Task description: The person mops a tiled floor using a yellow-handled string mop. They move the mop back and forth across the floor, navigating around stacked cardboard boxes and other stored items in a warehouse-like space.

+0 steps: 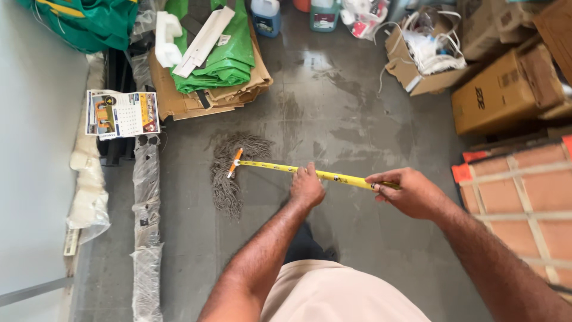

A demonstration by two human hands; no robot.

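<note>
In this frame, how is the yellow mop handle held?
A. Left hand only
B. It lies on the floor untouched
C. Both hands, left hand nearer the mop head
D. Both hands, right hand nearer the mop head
C: the left hand grips the yellow mop handle closer to the grey mop head, and the right hand holds the far end.

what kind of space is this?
Likely a storeroom or utility room: stacked cardboard boxes, flattened cardboard under green sheeting, detergent bottles by the far wall. Both hands grip a yellow mop handle on the wet floor.
</note>
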